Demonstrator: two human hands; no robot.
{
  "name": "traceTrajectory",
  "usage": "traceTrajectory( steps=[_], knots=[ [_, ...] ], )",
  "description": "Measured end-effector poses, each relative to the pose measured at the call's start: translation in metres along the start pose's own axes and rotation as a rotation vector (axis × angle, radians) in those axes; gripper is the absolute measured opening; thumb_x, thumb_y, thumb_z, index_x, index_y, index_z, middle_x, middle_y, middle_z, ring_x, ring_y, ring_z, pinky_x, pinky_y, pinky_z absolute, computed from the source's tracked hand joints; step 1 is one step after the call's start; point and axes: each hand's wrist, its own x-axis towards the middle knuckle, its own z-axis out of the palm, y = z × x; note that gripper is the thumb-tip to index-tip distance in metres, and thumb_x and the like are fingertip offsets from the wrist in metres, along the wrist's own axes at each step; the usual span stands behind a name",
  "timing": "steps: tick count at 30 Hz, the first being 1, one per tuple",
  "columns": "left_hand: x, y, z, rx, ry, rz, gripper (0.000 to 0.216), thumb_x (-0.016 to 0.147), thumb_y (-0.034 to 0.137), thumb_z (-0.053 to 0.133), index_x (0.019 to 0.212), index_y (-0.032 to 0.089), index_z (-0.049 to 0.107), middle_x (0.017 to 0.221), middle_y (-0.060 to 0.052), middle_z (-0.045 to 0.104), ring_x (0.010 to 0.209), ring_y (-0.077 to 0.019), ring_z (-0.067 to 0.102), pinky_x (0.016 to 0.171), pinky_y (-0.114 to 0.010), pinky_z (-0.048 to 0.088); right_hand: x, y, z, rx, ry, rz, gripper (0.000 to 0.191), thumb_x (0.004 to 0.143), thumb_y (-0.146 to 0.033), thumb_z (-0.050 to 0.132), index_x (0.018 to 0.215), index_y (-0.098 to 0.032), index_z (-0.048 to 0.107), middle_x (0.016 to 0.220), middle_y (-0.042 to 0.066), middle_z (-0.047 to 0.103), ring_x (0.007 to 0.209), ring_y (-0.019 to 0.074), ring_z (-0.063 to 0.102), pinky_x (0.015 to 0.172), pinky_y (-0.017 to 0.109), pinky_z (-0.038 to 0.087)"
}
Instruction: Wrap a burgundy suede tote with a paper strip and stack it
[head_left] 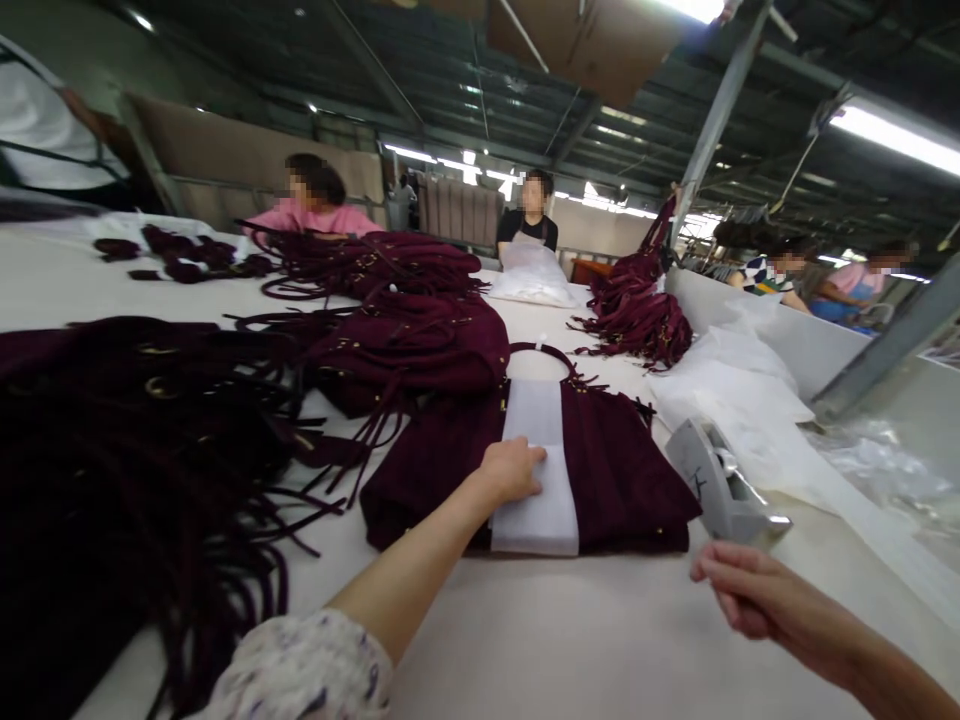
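A dark maroon suede bag (615,470) lies flat on the white table (570,640) in front of me, its round handle pointing away. A white strip of foam or paper (536,470) runs down its middle. My left hand (512,470) rests on that strip, knuckles up and fingers curled down onto it. My right hand (739,587) hovers over the table at the lower right, just below the bag's corner, fingers loosely together with nothing in them. A grey tape dispenser (720,485) sits just beyond the right hand.
Piles of maroon bags with fringes (390,330) and a dark heap (127,450) fill the left. Another maroon pile (637,310) and white sheets (735,390) lie at the right. Several people work at the far side of the table. Clear plastic (885,470) lies far right.
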Motion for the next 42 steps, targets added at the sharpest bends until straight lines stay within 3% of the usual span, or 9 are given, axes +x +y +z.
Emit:
traceTrajectory(
  steps=[3,6,13,19,24,28,32,37,42],
  knots=[
    [0.0,0.0,0.001,-0.006,-0.008,0.004,0.051,0.075,0.045,0.064,0.123,0.031,0.058,0.112,-0.01,0.059,0.1,-0.0292,0.062,0.081,-0.039,0.051,0.042,-0.058,0.048,0.071,-0.209,-0.069,0.035,0.078,-0.047,0.067,0.094,-0.017,0.059,0.062,-0.003,0.055,0.045,0.0039,0.031,0.044,0.02,0.02],
    [-0.004,-0.001,0.003,-0.016,0.002,0.014,0.049,0.076,0.045,0.063,0.122,0.031,0.058,0.11,-0.009,0.058,0.099,-0.0282,0.061,0.081,-0.039,0.051,0.11,-0.098,0.078,0.149,-0.174,-0.044,0.028,0.077,-0.038,0.07,0.091,-0.017,0.056,0.07,-0.002,0.059,0.044,0.0021,0.032,0.041,0.016,0.018],
    [-0.01,-0.004,0.012,-0.059,0.062,0.04,0.044,0.078,0.044,0.063,0.119,0.029,0.057,0.106,-0.007,0.056,0.097,-0.0256,0.059,0.079,-0.035,0.05,0.212,-0.096,0.088,0.031,0.051,0.089,0.006,0.086,-0.02,0.056,0.086,-0.017,0.05,0.069,0.001,0.064,0.039,0.0017,0.033,0.035,0.013,0.015],
    [-0.009,-0.004,0.023,-0.044,0.132,0.07,0.043,0.079,0.044,0.065,0.117,0.026,0.056,0.105,-0.007,0.055,0.095,-0.0252,0.058,0.076,-0.035,0.05,0.228,-0.091,0.085,-0.043,0.095,0.067,0.007,0.084,-0.021,0.058,0.082,-0.018,0.051,0.071,0.001,0.065,0.039,0.0021,0.034,0.033,0.013,0.017],
    [-0.01,-0.002,0.021,-0.034,0.125,0.102,0.059,0.082,0.038,0.063,0.136,0.035,0.041,0.105,-0.006,0.053,0.094,-0.0248,0.058,0.074,-0.034,0.05,0.233,-0.087,0.085,-0.11,0.096,0.013,0.009,0.081,-0.023,0.058,0.078,-0.018,0.052,0.072,0.002,0.066,0.04,0.0029,0.036,0.033,0.014,0.018],
    [-0.008,-0.001,0.015,0.018,0.061,0.166,0.039,0.084,0.035,0.058,0.123,0.035,0.054,0.103,-0.008,0.053,0.094,-0.0269,0.058,0.07,-0.035,0.05,0.236,-0.081,0.087,-0.184,0.108,-0.053,0.011,0.078,-0.028,0.057,0.078,-0.018,0.052,0.074,0.003,0.068,0.04,0.0041,0.036,0.035,0.016,0.018],
    [-0.004,-0.002,0.013,0.073,0.031,0.207,0.038,0.086,0.034,0.055,0.123,0.034,0.056,0.102,-0.009,0.054,0.092,-0.0281,0.059,0.07,-0.038,0.051,0.243,-0.076,0.085,-0.281,0.186,-0.218,0.016,0.076,-0.035,0.055,0.076,-0.019,0.055,0.07,0.002,0.066,0.046,0.0078,0.041,0.041,0.019,0.024],
    [-0.003,-0.002,0.015,0.094,0.031,0.204,0.042,0.085,0.037,0.057,0.126,0.034,0.054,0.104,-0.01,0.055,0.094,-0.0284,0.058,0.073,-0.038,0.051,0.256,-0.068,0.076,-0.433,0.368,-0.486,0.015,0.067,-0.034,0.063,0.064,-0.02,0.061,0.07,0.001,0.062,0.071,0.0158,0.052,0.068,0.026,0.039],
    [-0.004,-0.001,0.014,0.1,0.038,0.229,0.041,0.087,0.032,0.054,0.128,0.03,0.052,0.105,-0.011,0.053,0.095,-0.0286,0.057,0.071,-0.038,0.051,0.271,-0.059,0.069,-0.498,0.453,-0.548,0.013,0.068,-0.034,0.062,0.067,-0.021,0.063,0.068,0.0,0.062,0.068,0.017,0.054,0.071,0.029,0.039]
  ],
)
